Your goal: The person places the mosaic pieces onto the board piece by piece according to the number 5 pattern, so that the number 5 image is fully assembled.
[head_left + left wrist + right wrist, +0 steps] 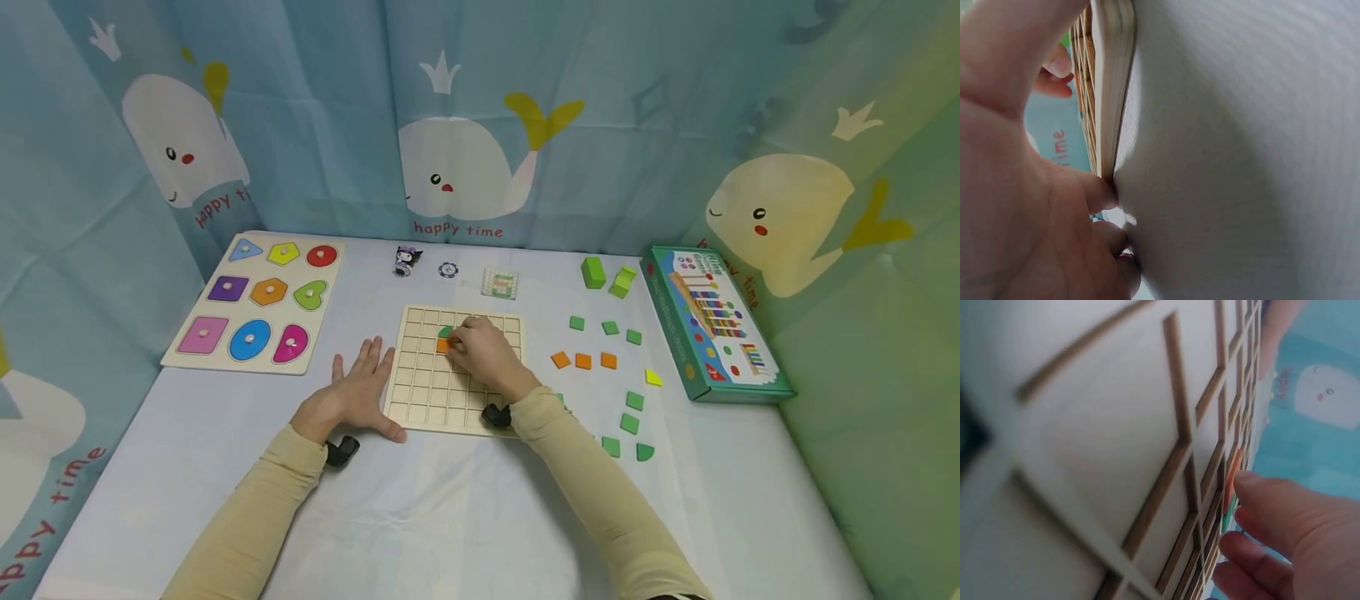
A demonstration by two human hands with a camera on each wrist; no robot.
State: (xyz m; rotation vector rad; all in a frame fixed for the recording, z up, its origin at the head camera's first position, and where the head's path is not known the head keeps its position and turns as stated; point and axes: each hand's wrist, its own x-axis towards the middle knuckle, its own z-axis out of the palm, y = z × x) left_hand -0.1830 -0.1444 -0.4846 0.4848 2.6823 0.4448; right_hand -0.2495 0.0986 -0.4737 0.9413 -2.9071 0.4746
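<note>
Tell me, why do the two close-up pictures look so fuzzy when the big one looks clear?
Head view: sharp and evenly lit, though the curtain edges bend. Left wrist view: the camera sits too near the left hand and grid board, so both blur. Right wrist view: the near cells of the grid board are soft and tilted; the right hand is a bit clearer.

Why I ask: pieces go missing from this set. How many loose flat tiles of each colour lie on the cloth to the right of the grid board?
Green tiles: 7, plus a half-hidden green sliver, not counted
Orange tiles: 3
Yellow tile: 1
Total: 11
</note>
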